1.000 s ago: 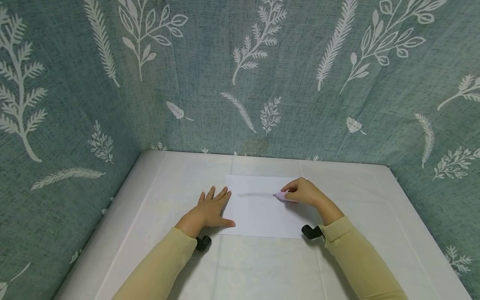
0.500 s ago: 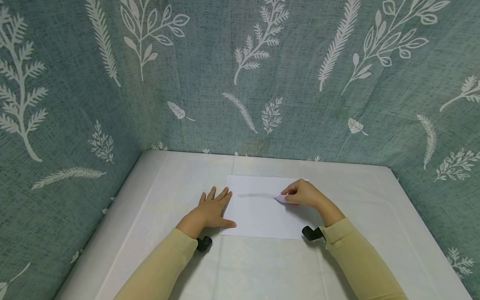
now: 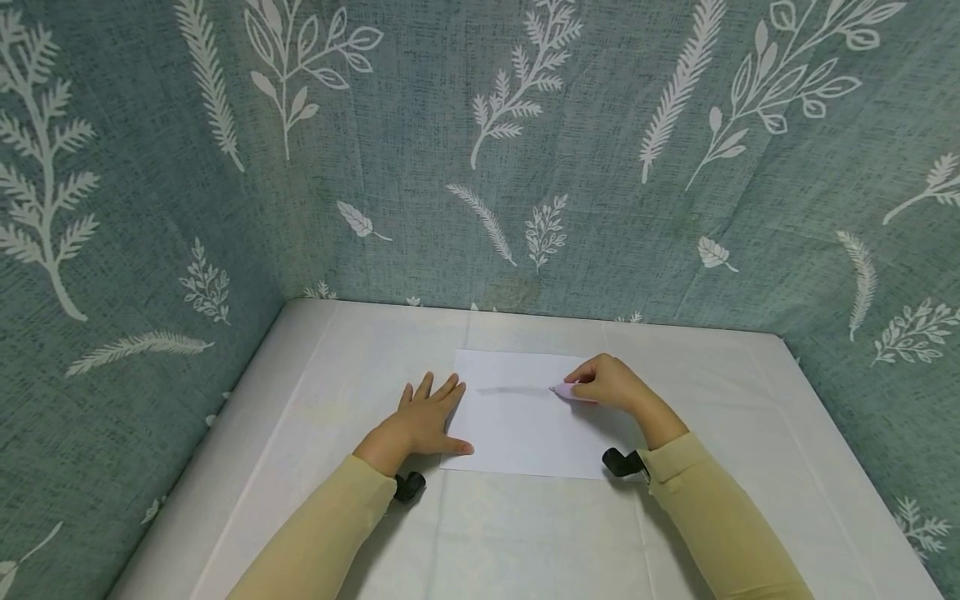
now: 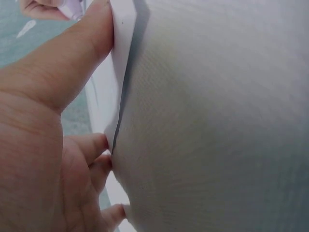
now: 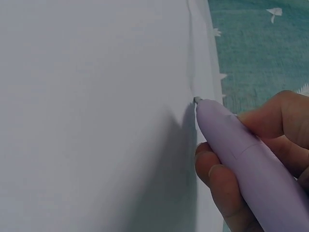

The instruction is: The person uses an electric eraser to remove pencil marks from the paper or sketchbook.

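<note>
Over the paper (image 3: 517, 437), the left hand (image 3: 420, 425) and lilac tool (image 5: 241, 154) flank a passable gap.

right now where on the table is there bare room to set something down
Bare table: the near strip between left sleeve and right sleeve; the area left of the left hand; the area right of the right hand. Crowded: the paper, with the left hand on its left edge and the right hand holding a lilac pen-like tool.
</note>
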`<state>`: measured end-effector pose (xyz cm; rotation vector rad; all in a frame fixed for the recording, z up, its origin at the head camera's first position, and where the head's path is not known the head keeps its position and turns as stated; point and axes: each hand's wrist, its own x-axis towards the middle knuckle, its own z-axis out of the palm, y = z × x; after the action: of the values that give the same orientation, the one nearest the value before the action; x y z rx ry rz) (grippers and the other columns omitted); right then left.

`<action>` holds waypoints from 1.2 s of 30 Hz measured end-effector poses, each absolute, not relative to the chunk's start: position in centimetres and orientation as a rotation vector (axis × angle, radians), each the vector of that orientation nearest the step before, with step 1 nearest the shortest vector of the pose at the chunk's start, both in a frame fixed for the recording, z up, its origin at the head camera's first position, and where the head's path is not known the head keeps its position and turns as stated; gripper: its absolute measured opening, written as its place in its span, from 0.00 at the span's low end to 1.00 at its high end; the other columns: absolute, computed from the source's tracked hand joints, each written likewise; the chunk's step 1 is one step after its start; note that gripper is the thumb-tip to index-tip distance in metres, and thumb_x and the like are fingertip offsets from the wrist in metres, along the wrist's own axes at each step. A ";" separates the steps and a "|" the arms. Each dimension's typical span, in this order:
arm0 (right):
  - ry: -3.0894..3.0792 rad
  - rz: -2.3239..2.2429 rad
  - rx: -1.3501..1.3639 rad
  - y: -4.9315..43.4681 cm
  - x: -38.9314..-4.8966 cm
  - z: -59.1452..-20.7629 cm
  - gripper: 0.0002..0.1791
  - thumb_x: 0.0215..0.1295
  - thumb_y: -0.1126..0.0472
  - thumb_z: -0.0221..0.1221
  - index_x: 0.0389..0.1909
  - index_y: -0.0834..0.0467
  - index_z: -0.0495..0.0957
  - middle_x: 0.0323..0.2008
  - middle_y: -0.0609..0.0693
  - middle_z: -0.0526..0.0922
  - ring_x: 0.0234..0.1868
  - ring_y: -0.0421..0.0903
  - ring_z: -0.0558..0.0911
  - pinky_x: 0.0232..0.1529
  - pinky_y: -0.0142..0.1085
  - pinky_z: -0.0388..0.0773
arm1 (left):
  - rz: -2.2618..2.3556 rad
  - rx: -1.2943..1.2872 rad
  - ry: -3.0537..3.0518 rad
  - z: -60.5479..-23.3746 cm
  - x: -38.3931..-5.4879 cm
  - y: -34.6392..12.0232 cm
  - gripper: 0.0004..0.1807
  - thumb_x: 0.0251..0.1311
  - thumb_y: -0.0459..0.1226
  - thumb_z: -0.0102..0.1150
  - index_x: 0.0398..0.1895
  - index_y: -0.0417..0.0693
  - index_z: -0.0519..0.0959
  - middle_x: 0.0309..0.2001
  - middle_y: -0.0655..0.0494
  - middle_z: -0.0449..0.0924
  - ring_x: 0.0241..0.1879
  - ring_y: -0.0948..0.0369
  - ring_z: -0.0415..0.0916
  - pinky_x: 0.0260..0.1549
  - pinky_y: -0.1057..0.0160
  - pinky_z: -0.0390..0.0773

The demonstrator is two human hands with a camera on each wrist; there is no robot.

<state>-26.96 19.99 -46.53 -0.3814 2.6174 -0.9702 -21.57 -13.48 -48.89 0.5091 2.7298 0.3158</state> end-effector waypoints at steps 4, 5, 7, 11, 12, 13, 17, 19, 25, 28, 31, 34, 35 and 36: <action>2.607 -0.976 -0.374 19.8 -27.0 -46.4 0.12 0.62 0.61 0.65 0.45 0.59 0.88 0.23 0.50 0.84 0.23 0.42 0.74 0.28 0.36 0.71 | 0.318 0.506 2.732 -49.0 -21.6 -13.5 0.61 0.49 0.68 0.67 0.81 0.51 0.52 0.81 0.53 0.42 0.77 0.37 0.32 0.70 0.32 0.38; 2.598 -0.974 -0.379 19.8 -27.1 -46.4 0.12 0.62 0.61 0.66 0.45 0.59 0.88 0.23 0.50 0.84 0.23 0.41 0.74 0.28 0.36 0.72 | 0.319 0.506 2.733 -49.0 -21.6 -13.5 0.61 0.49 0.67 0.67 0.81 0.51 0.52 0.81 0.53 0.42 0.77 0.38 0.32 0.70 0.32 0.38; 2.582 -0.968 -0.391 19.7 -27.0 -46.3 0.12 0.62 0.61 0.66 0.44 0.59 0.89 0.24 0.49 0.85 0.23 0.41 0.75 0.28 0.36 0.73 | 0.320 0.505 2.735 -49.1 -21.6 -13.5 0.61 0.49 0.67 0.67 0.81 0.51 0.52 0.81 0.53 0.42 0.77 0.38 0.32 0.70 0.32 0.38; 2.557 -0.954 -0.434 19.7 -27.0 -46.2 0.11 0.62 0.62 0.66 0.44 0.60 0.89 0.25 0.47 0.85 0.23 0.41 0.76 0.28 0.35 0.74 | 0.322 0.505 2.737 -49.1 -21.6 -13.5 0.61 0.49 0.67 0.67 0.81 0.51 0.52 0.81 0.53 0.42 0.77 0.38 0.32 0.70 0.32 0.38; 2.560 -0.949 -0.438 19.7 -27.0 -46.2 0.11 0.61 0.62 0.66 0.44 0.60 0.89 0.26 0.47 0.85 0.23 0.41 0.76 0.28 0.35 0.74 | 0.322 0.504 2.737 -49.0 -21.6 -13.5 0.61 0.49 0.67 0.67 0.81 0.51 0.52 0.81 0.52 0.42 0.77 0.38 0.32 0.70 0.32 0.38; 2.564 -0.947 -0.436 19.7 -27.0 -46.2 0.11 0.61 0.63 0.65 0.44 0.60 0.89 0.27 0.46 0.86 0.23 0.41 0.76 0.28 0.35 0.74 | 0.321 0.505 2.739 -49.0 -21.6 -13.4 0.61 0.49 0.67 0.67 0.81 0.51 0.52 0.81 0.52 0.42 0.77 0.38 0.32 0.70 0.32 0.38; 2.589 -0.941 -0.405 19.7 -27.1 -46.2 0.12 0.62 0.61 0.66 0.44 0.60 0.89 0.30 0.47 0.87 0.24 0.41 0.78 0.29 0.35 0.75 | 0.320 0.503 2.735 -48.9 -21.5 -13.4 0.61 0.49 0.67 0.67 0.81 0.51 0.52 0.81 0.52 0.43 0.78 0.38 0.32 0.70 0.32 0.38; 2.593 -0.942 -0.389 19.8 -27.2 -46.2 0.12 0.62 0.61 0.66 0.44 0.60 0.88 0.31 0.47 0.88 0.24 0.42 0.78 0.29 0.35 0.75 | 0.322 0.503 2.733 -48.9 -21.5 -13.4 0.61 0.49 0.67 0.67 0.81 0.51 0.52 0.81 0.52 0.43 0.78 0.38 0.33 0.70 0.32 0.38; 2.592 -0.941 -0.385 19.9 -27.3 -46.2 0.12 0.62 0.61 0.66 0.45 0.61 0.88 0.25 0.47 0.86 0.23 0.41 0.76 0.28 0.35 0.73 | 0.318 0.505 2.732 -48.8 -21.5 -13.3 0.61 0.49 0.67 0.67 0.81 0.50 0.52 0.81 0.52 0.43 0.78 0.38 0.32 0.70 0.32 0.38; 2.577 -0.937 -0.405 19.8 -27.3 -46.3 0.11 0.62 0.61 0.67 0.43 0.60 0.89 0.26 0.46 0.85 0.23 0.41 0.77 0.28 0.35 0.74 | 0.316 0.505 2.733 -48.7 -21.5 -13.4 0.61 0.49 0.67 0.68 0.81 0.50 0.52 0.81 0.52 0.43 0.78 0.38 0.33 0.70 0.32 0.38; 2.558 -0.925 -0.418 19.8 -27.3 -46.3 0.10 0.62 0.60 0.67 0.42 0.59 0.89 0.27 0.45 0.85 0.23 0.41 0.77 0.28 0.36 0.75 | 0.318 0.502 2.735 -48.7 -21.4 -13.3 0.61 0.48 0.67 0.68 0.81 0.50 0.52 0.81 0.52 0.43 0.77 0.37 0.33 0.70 0.32 0.39; 2.553 -0.912 -0.412 19.8 -27.3 -46.3 0.10 0.61 0.60 0.67 0.41 0.58 0.90 0.27 0.45 0.86 0.23 0.42 0.78 0.28 0.36 0.75 | 0.319 0.499 2.734 -48.7 -21.4 -13.3 0.61 0.48 0.67 0.68 0.81 0.51 0.52 0.81 0.52 0.43 0.77 0.37 0.33 0.70 0.32 0.38; 2.555 -0.908 -0.411 19.9 -27.2 -46.3 0.10 0.61 0.60 0.67 0.41 0.57 0.90 0.28 0.45 0.86 0.24 0.42 0.78 0.28 0.35 0.75 | 0.321 0.499 2.734 -48.7 -21.4 -13.3 0.61 0.48 0.67 0.68 0.80 0.51 0.52 0.81 0.52 0.43 0.77 0.37 0.33 0.70 0.32 0.38; 2.556 -0.909 -0.406 19.9 -27.2 -46.3 0.10 0.61 0.60 0.67 0.42 0.58 0.90 0.28 0.46 0.86 0.24 0.42 0.78 0.29 0.36 0.75 | 0.320 0.500 2.733 -48.7 -21.4 -13.3 0.61 0.49 0.67 0.68 0.81 0.51 0.52 0.81 0.52 0.43 0.77 0.37 0.33 0.70 0.32 0.38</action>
<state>-27.24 19.86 -46.26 -0.4055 2.5559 -0.9094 -21.43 -13.29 -48.68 0.4997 2.7326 0.3199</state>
